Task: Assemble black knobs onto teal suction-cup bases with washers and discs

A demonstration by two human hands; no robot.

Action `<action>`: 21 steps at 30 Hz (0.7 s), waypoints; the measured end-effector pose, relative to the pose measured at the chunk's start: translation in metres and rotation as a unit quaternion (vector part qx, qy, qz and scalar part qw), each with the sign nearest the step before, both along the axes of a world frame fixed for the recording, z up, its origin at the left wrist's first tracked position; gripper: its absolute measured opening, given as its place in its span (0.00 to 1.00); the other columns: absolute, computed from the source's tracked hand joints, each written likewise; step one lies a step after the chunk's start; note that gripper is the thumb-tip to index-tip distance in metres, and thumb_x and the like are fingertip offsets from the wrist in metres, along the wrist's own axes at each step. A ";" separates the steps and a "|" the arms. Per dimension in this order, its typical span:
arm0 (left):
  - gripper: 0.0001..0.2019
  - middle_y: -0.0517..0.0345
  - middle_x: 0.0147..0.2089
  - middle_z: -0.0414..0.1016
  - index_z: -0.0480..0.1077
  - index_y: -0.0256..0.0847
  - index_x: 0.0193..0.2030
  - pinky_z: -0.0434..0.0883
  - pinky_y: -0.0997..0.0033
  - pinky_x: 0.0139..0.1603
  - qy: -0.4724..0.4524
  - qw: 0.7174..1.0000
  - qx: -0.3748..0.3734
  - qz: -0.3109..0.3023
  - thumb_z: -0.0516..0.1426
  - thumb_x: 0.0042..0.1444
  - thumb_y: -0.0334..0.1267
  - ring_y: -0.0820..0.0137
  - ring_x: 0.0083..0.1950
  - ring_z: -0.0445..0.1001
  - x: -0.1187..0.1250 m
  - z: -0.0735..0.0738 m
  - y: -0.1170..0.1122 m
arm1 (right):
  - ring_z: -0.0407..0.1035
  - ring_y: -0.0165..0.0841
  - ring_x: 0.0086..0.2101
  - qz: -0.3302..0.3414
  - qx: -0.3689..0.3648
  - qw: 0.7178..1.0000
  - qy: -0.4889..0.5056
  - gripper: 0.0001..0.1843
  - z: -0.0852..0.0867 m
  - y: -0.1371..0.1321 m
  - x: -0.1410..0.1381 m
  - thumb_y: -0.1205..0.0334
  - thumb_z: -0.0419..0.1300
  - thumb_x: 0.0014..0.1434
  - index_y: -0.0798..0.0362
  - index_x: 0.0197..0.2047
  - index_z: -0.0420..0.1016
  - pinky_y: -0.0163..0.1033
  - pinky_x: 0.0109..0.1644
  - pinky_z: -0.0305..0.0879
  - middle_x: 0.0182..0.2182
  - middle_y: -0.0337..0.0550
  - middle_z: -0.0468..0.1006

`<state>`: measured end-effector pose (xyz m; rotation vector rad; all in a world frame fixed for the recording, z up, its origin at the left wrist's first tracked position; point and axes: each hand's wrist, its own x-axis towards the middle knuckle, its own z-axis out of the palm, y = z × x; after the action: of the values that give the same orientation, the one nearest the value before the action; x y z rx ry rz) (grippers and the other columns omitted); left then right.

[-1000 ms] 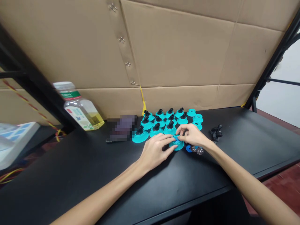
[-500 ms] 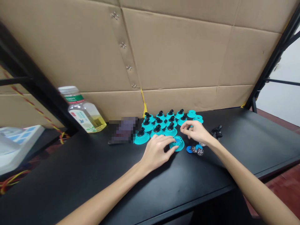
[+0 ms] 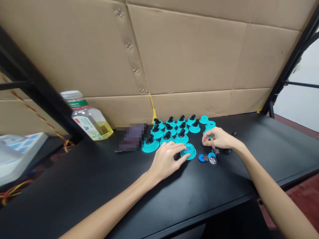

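Note:
My left hand [image 3: 166, 160] rests on the black table [image 3: 149, 192] with its fingertips holding the rim of a turquoise round base [image 3: 189, 151] that has a blue centre. My right hand [image 3: 217, 138] hovers to the right of it, fingers curled down over a small cluster of blue and silvery discs [image 3: 208, 158]. What its fingertips pinch, if anything, is hidden. Behind both hands stand several turquoise bases with black knobs [image 3: 171, 131] in rows. Three turquoise bases without knobs [image 3: 208, 123] sit at the right end of the rows.
A plastic bottle of yellow liquid [image 3: 86, 117] stands at the back left. A blurred dark flat object [image 3: 130, 136] lies beside the rows. Small black parts [image 3: 227, 151] lie partly behind my right hand. A cardboard wall [image 3: 189, 56] backs the table; black frame bars flank it.
My right hand has left the turquoise base and moved right and down over the discs. My left hand has stayed on the base.

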<state>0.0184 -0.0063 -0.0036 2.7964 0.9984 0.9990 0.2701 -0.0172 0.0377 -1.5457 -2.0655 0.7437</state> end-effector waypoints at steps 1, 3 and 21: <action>0.12 0.56 0.44 0.82 0.78 0.44 0.40 0.69 0.61 0.38 -0.002 1.000 0.001 0.000 0.56 0.60 0.47 0.62 0.41 0.78 0.000 0.000 0.000 | 0.69 0.28 0.24 -0.011 0.009 1.000 -0.020 0.04 -0.001 0.001 0.000 0.66 0.61 0.51 0.53 0.30 0.78 0.35 0.30 0.61 0.28 0.39 0.79; 0.13 0.55 0.43 0.82 0.78 0.44 0.38 0.69 0.62 0.39 -0.009 1.000 0.007 0.000 0.56 0.61 0.47 0.63 0.40 0.78 0.000 -0.001 0.000 | 0.71 0.30 0.28 -0.045 0.039 0.995 -0.075 0.05 -0.003 0.002 -0.001 0.67 0.61 0.52 0.52 0.32 0.79 0.35 0.32 0.60 0.30 0.39 0.80; 0.23 0.58 0.37 0.79 0.65 0.44 0.59 0.69 0.61 0.43 -0.011 0.998 -0.042 0.037 0.59 0.58 0.46 0.63 0.39 0.77 -0.001 -0.002 0.001 | 0.67 0.24 0.22 -0.052 0.006 0.997 -0.050 0.01 -0.015 0.006 -0.009 0.64 0.60 0.54 0.52 0.31 0.73 0.33 0.28 0.56 0.28 0.35 0.78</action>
<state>0.0169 -0.0051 -0.0052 2.6943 1.1221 0.9680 0.2612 -0.0109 0.0227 -1.7006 -2.0377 0.6257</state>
